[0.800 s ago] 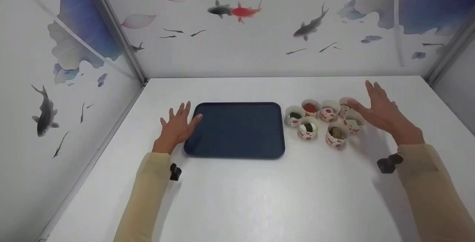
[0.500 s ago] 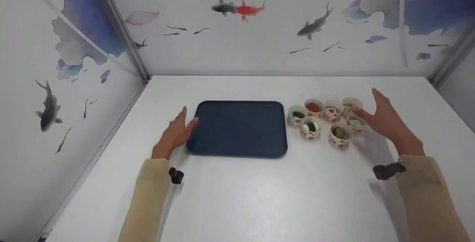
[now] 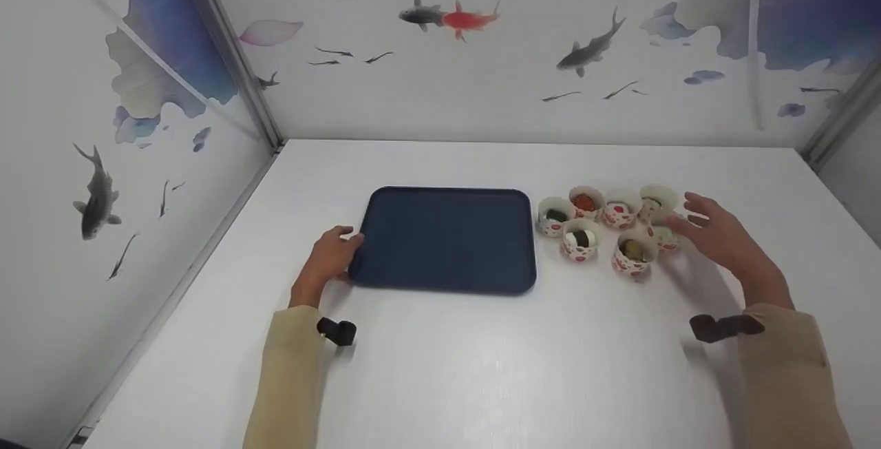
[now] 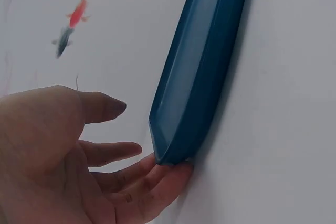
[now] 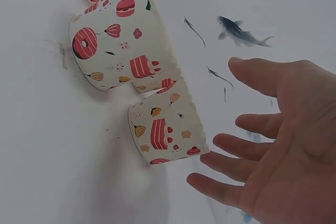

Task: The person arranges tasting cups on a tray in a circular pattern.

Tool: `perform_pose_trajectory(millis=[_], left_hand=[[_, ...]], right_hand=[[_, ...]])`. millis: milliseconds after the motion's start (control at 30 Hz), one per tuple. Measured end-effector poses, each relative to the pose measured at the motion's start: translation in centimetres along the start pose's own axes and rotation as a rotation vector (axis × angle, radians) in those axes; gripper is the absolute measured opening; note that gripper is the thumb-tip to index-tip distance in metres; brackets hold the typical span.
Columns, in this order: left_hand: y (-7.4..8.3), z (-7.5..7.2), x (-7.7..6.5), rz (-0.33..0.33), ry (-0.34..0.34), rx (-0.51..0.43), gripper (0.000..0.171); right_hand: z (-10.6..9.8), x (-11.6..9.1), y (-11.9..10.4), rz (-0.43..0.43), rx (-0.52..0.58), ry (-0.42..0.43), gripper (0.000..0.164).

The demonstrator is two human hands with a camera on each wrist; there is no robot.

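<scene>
Beside your left hand (image 3: 330, 256): the dark blue tray (image 3: 444, 239), resting on the white table (image 3: 447, 366), to the right of this hand and between your two hands.
Left fingers: slightly bent and spread; the lower fingertips touch the end of the tray, and the thumb stands apart from them.
Right hand (image 3: 719, 239): fingers spread, thumb apart, just beside the nearest cup (image 5: 165, 127); you cannot tell whether a fingertip touches its rim.
Paper cups (image 3: 617, 220): seven, upright in a cluster, just left of your right hand and right of the tray, printed with red cakes and sweets.
Cup contents: small food-like pieces, among them one red, one dark green, and one white with a dark band.
Sleeves (image 3: 285, 373): tan, behind each hand; a black wrist unit (image 3: 337, 331) sits on the inner side of each wrist.
Wall (image 3: 482, 105): white, beyond both hands, with printed fish (image 3: 420, 15).
</scene>
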State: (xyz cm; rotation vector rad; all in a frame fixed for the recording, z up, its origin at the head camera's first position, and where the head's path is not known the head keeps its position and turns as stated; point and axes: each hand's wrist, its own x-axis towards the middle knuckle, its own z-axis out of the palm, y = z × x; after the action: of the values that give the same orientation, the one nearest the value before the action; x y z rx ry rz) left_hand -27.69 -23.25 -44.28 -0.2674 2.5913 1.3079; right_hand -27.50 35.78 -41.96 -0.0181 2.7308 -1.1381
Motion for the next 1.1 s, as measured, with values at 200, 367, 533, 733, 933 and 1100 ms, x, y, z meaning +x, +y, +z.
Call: perform_pose_trajectory(millis=[200, 367, 533, 733, 933, 1100], left_hand=[[-0.4, 0.2, 0.3, -0.001, -0.003, 0.009, 0.048], [-0.8, 0.3, 0.5, 0.025, 0.015, 0.041, 0.042], [-1.0, 0.2, 0.4, 0.017, 0.018, 0.044, 0.041], [-1.2, 0.1, 0.3, 0.023, 0.039, 0.013, 0.040], [-1.2, 0.4, 0.3, 0.033, 0.043, 0.031, 0.039], [-1.2, 0.6, 0.3, 0.027, 0.043, 0.057, 0.039]], right_hand=[[0.4, -0.2, 0.7, -0.001, -0.016, -0.034, 0.092], [0.5, -0.2, 0.5, -0.004, -0.039, -0.024, 0.093], [0.8, 0.1, 0.4, 0.051, -0.038, -0.019, 0.098], [1.4, 0.6, 0.5, 0.106, -0.008, -0.005, 0.097], [1.7, 0.8, 1.3, 0.111, 0.006, 0.006, 0.099], [1.5, 0.7, 1.3, 0.107, 0.008, 0.042, 0.097]])
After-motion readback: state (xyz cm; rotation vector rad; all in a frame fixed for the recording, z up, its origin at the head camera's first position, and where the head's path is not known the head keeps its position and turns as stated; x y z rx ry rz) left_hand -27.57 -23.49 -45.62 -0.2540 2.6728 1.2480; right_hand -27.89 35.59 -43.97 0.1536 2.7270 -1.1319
